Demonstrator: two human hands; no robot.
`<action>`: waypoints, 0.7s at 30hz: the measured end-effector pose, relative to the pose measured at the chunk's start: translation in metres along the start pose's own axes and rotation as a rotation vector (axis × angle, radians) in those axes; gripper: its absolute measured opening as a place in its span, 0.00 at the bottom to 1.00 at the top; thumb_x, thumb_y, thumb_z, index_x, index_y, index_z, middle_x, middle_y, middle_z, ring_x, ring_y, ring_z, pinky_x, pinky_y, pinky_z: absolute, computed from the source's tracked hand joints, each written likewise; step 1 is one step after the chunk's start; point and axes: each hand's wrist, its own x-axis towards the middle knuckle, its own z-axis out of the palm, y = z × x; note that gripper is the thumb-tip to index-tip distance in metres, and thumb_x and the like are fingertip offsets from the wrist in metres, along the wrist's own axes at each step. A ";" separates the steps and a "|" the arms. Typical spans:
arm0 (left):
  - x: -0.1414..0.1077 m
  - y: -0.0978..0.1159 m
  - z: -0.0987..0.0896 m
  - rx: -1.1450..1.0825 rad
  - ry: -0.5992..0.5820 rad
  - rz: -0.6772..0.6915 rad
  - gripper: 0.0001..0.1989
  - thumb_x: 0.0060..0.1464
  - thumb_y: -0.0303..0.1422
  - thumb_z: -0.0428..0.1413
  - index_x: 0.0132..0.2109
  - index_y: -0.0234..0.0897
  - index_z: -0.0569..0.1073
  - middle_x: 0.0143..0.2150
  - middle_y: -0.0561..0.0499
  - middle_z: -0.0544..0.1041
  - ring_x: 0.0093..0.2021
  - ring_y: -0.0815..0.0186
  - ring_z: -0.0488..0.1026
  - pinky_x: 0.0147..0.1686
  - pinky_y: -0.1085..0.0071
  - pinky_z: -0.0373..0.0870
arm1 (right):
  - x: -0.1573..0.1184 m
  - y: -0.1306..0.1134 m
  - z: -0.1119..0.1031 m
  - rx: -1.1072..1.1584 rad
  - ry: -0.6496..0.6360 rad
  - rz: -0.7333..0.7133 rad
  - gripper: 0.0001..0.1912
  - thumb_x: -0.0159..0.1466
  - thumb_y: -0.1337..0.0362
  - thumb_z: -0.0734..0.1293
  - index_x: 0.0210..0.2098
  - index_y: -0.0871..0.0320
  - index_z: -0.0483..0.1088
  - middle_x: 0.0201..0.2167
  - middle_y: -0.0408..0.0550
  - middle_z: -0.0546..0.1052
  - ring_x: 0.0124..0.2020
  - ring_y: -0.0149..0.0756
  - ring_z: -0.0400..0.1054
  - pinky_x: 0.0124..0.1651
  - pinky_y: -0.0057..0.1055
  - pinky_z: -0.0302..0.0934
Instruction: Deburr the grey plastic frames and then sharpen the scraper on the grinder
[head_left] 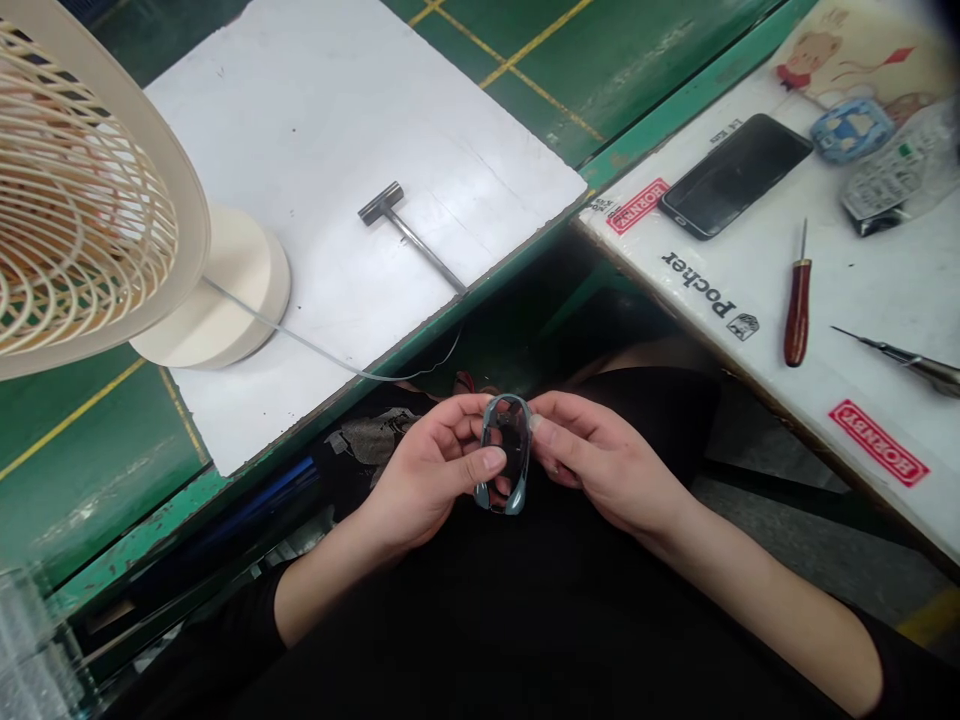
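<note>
Over the lap, between both hands, is a small blue-grey oval frame [514, 500], glossy and open in the middle, standing roughly upright. Its exact kind I cannot make out. My left hand [435, 465] grips its left side, the thumb across the rim and the fingers curled behind. At the upper right rim, my right hand [592, 445] pinches the frame between thumb and fingers. The fingertips behind the frame are partly hidden.
A cream fan [202, 290] stands on the white board [315, 120] at left, its cable trailing rightward. A metal T-shaped hammer [412, 235] lies there. On the right table are a phone [739, 175], a red-handled awl [799, 310], tweezers-like pointed tool [900, 358] and a blue case [853, 130].
</note>
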 end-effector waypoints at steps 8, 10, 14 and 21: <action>-0.005 -0.002 -0.003 0.442 0.097 0.255 0.20 0.61 0.34 0.79 0.58 0.43 0.87 0.50 0.48 0.85 0.51 0.60 0.83 0.54 0.65 0.82 | -0.009 -0.011 0.002 -0.489 0.155 -0.450 0.02 0.76 0.61 0.78 0.44 0.49 0.86 0.45 0.46 0.86 0.44 0.38 0.83 0.42 0.31 0.76; -0.004 -0.002 -0.004 0.385 0.063 0.297 0.15 0.61 0.34 0.79 0.53 0.41 0.87 0.50 0.47 0.86 0.51 0.60 0.84 0.56 0.65 0.81 | -0.011 -0.010 0.002 -0.606 0.139 -0.578 0.02 0.75 0.64 0.78 0.45 0.50 0.85 0.45 0.47 0.86 0.44 0.38 0.83 0.41 0.31 0.77; -0.001 -0.004 -0.006 0.303 0.049 0.391 0.12 0.62 0.30 0.78 0.51 0.42 0.88 0.51 0.46 0.85 0.52 0.58 0.85 0.58 0.62 0.82 | -0.012 -0.009 0.002 -0.691 0.092 -0.711 0.03 0.75 0.67 0.78 0.47 0.52 0.84 0.44 0.47 0.86 0.42 0.37 0.85 0.42 0.32 0.79; -0.001 -0.010 -0.007 0.284 0.090 0.456 0.13 0.59 0.26 0.78 0.46 0.41 0.86 0.56 0.46 0.81 0.51 0.59 0.86 0.58 0.60 0.86 | -0.012 -0.009 0.004 -0.721 0.089 -0.780 0.05 0.75 0.71 0.78 0.48 0.55 0.84 0.45 0.49 0.86 0.43 0.36 0.85 0.46 0.30 0.80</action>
